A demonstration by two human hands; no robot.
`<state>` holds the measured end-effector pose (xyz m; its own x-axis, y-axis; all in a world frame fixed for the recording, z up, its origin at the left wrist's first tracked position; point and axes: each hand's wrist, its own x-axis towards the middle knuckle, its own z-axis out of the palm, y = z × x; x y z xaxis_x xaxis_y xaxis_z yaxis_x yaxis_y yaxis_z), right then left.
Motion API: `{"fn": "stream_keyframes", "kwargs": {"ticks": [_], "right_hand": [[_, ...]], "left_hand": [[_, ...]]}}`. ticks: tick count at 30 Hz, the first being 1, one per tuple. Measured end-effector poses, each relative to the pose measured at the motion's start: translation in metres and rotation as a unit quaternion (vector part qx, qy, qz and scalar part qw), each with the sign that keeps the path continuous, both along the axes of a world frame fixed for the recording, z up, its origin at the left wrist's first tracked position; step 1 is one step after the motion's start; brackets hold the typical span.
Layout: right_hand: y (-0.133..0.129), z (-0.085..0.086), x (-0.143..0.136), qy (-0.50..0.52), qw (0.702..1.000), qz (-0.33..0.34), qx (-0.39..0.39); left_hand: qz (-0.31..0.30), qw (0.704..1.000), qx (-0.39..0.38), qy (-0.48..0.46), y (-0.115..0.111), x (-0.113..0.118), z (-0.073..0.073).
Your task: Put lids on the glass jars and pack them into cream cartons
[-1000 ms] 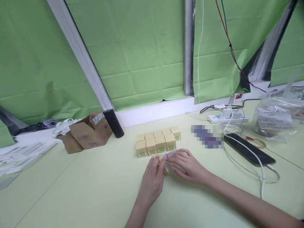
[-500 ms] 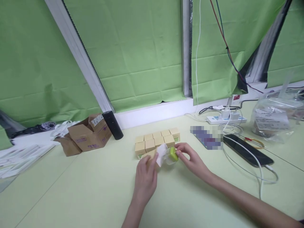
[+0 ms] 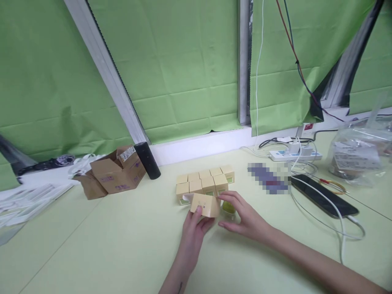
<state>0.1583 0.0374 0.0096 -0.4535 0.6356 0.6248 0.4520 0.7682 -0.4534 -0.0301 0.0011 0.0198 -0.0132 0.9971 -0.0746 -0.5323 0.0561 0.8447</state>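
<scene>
Tan carton (image 3: 204,205), flap open, sits lifted in my left hand (image 3: 192,237), fingers closed around its underside, just in front of the packed boxes (image 3: 204,183). Beside it, my right hand (image 3: 245,216) cups loosely over the green jar (image 3: 228,207) on the table (image 3: 122,245). Tilting the carton could make the jar catch on the flap, or my knuckles might nudge the rows behind.

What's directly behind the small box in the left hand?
Behind the small box held by the left hand stands a cluster of matching tan boxes in two rows. The held box hides part of the front row's green labels, so their lower faces cannot be seen.
</scene>
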Motion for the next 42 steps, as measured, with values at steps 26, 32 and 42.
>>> {"fn": "stream_keyframes", "kwargs": {"ticks": [26,32,42], "right_hand": [[-0.036,0.002,-0.022,0.061,0.948,0.134,-0.281],[-0.037,-0.003,-0.023,0.090,0.907,0.163,-0.377],[-0.010,0.011,-0.009,0.107,0.938,0.148,-0.295]], "left_hand": [[0.059,0.997,0.014,0.042,0.001,0.000,-0.015],[0.063,0.998,0.027,-0.004,-0.001,-0.001,-0.010],[0.211,0.964,-0.011,0.160,0.018,-0.043,0.010]]}}
